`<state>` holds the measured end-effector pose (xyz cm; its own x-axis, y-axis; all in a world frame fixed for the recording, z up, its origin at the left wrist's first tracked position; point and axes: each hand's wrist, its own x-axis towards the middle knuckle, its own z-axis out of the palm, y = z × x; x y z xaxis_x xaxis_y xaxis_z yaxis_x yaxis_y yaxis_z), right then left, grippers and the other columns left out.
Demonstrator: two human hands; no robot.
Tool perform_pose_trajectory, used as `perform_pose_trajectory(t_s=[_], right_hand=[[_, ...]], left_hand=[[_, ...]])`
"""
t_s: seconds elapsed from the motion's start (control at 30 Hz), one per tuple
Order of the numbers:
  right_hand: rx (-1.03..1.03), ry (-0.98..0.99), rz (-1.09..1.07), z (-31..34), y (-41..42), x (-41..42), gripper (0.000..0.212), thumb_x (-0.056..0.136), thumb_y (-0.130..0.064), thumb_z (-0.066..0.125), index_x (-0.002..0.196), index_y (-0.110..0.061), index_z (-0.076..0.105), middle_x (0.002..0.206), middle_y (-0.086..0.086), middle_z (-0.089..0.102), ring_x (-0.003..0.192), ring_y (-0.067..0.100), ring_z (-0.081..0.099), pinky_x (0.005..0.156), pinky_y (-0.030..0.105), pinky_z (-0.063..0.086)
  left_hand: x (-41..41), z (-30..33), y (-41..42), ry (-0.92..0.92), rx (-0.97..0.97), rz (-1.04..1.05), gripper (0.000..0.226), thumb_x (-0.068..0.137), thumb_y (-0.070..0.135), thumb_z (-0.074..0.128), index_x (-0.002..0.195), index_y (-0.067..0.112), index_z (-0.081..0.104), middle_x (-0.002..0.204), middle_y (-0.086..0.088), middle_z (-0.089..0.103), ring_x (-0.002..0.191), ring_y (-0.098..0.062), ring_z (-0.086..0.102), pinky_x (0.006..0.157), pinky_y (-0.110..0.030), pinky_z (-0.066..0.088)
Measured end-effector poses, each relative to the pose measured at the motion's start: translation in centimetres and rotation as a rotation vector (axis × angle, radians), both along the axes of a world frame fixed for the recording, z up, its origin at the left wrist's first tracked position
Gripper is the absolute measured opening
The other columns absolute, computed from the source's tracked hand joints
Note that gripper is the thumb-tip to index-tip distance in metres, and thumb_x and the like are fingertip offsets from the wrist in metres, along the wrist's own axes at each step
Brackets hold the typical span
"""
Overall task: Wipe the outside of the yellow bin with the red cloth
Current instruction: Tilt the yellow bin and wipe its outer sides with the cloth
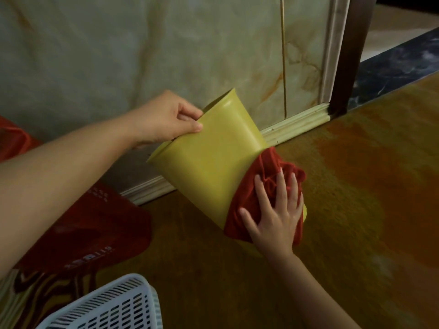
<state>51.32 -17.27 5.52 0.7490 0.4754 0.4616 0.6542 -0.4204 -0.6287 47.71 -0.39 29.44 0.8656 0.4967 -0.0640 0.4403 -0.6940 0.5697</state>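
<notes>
The yellow bin (213, 157) is tilted, its open mouth toward the upper left and its bottom end toward the lower right, just above the floor. My left hand (166, 117) pinches the bin's rim between thumb and fingers. The red cloth (251, 193) is draped over the bin's lower end, hiding most of its base. My right hand (275, 214) lies flat on the cloth with fingers spread, pressing it against the bin's outer wall.
A marbled wall (142, 55) with a pale skirting (297, 124) stands right behind the bin. A red bag (90, 229) lies on the floor at left. A white slotted basket (111, 305) sits at the bottom left. The orange-brown floor (356, 186) extends right.
</notes>
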Motion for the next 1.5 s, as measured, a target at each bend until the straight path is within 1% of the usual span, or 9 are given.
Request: perform_pose_trajectory(t_s=[0.3, 0.5, 0.7, 0.8, 0.87, 1.03, 1.17, 1.3, 1.5], right_hand=[[0.184, 0.508, -0.044, -2.9, -1.1, 0.2, 0.060, 0.084, -0.063, 0.033, 0.136, -0.055, 0.004, 0.153, -0.011, 0.006, 0.143, 0.016, -0.001, 0.115, 0.050, 0.008], [0.146, 0.425, 0.419, -0.2, 3.6, -4.4, 0.065, 0.083, -0.069, 0.029, 0.137, -0.056, -0.004, 0.155, -0.014, -0.001, 0.143, 0.007, -0.009, 0.109, 0.023, -0.009], [0.244, 0.418, 0.501, 2.3, 7.7, -5.6, 0.065, 0.087, -0.060, 0.034, 0.142, -0.044, 0.002, 0.158, -0.008, 0.006, 0.144, 0.009, -0.008, 0.111, 0.021, -0.007], [0.292, 0.447, 0.479, 1.7, 7.7, -4.5, 0.062, 0.087, -0.058, 0.037, 0.141, -0.044, 0.008, 0.157, -0.008, 0.012, 0.144, 0.009, -0.001, 0.111, 0.017, -0.004], [0.316, 0.486, 0.463, 1.2, 7.4, -3.6, 0.062, 0.087, -0.057, 0.038, 0.141, -0.044, 0.010, 0.155, -0.011, 0.013, 0.144, 0.007, 0.003, 0.113, 0.018, 0.000], [0.297, 0.488, 0.472, 1.1, 6.9, -2.8, 0.061, 0.085, -0.060, 0.040, 0.138, -0.049, 0.013, 0.149, -0.020, 0.015, 0.142, 0.004, 0.008, 0.114, 0.032, 0.010], [0.328, 0.471, 0.426, 1.6, 5.6, -2.7, 0.061, 0.080, -0.055, 0.050, 0.135, -0.043, 0.027, 0.145, -0.014, 0.031, 0.138, 0.005, 0.021, 0.114, 0.034, 0.019], [0.313, 0.297, 0.272, 1.8, 4.2, -2.3, 0.060, 0.078, -0.032, 0.068, 0.131, -0.026, 0.040, 0.130, -0.006, 0.049, 0.128, 0.017, 0.042, 0.107, 0.039, 0.034], [0.244, 0.051, 0.177, 0.4, 1.4, -2.6, 0.043, 0.080, -0.024, 0.063, 0.122, -0.019, 0.055, 0.120, 0.006, 0.063, 0.121, 0.021, 0.050, 0.102, 0.032, 0.035]], left_hand=[[-2.5, -0.1, 0.2, -0.053, -0.041, 0.199, 0.031, 0.080, 0.002, 0.060, 0.111, 0.008, 0.059, 0.083, -0.002, 0.065, 0.051, 0.004, 0.061, 0.057, -0.012, 0.052], [-1.0, -0.5, 0.3, 0.101, 0.208, 0.306, 0.003, 0.076, 0.017, 0.066, 0.077, 0.019, 0.068, 0.077, -0.008, 0.058, 0.067, -0.021, 0.051, 0.056, -0.026, 0.036], [-2.2, -3.5, 2.3, 0.155, -0.050, 0.430, 0.005, 0.080, 0.016, 0.062, 0.082, 0.020, 0.065, 0.088, -0.015, 0.057, 0.081, -0.024, 0.051, 0.071, -0.035, 0.042], [-1.5, -3.4, 1.7, 0.125, -0.143, 0.347, 0.007, 0.083, 0.015, 0.058, 0.085, 0.016, 0.065, 0.085, -0.008, 0.059, 0.077, -0.017, 0.055, 0.054, -0.019, 0.049], [-2.7, -2.4, 1.4, 0.238, -0.236, 0.185, 0.013, 0.083, 0.022, 0.059, 0.086, 0.012, 0.067, 0.084, -0.003, 0.065, 0.074, -0.010, 0.060, 0.062, -0.018, 0.051], [-8.8, -0.4, 1.1, 0.656, 0.352, -0.214, 0.016, 0.069, 0.029, 0.072, 0.060, 0.022, 0.061, 0.058, 0.006, 0.064, 0.061, 0.001, 0.058, 0.055, -0.012, 0.040], [-10.3, -2.1, 0.0, 0.415, 0.461, -0.157, 0.040, 0.074, 0.019, 0.068, 0.045, 0.028, 0.041, 0.045, 0.010, 0.044, 0.050, 0.004, 0.046, 0.049, -0.015, 0.028], [-8.4, -3.3, -0.7, 0.241, 0.420, -0.096, 0.003, 0.071, 0.019, 0.070, 0.068, 0.019, 0.069, 0.069, 0.005, 0.070, 0.073, -0.007, 0.065, 0.067, -0.028, 0.050], [-4.2, -4.8, -1.8, 0.113, 0.413, -0.010, 0.012, 0.070, 0.017, 0.070, 0.082, 0.014, 0.073, 0.080, -0.003, 0.072, 0.074, -0.010, 0.062, 0.064, -0.019, 0.043]])
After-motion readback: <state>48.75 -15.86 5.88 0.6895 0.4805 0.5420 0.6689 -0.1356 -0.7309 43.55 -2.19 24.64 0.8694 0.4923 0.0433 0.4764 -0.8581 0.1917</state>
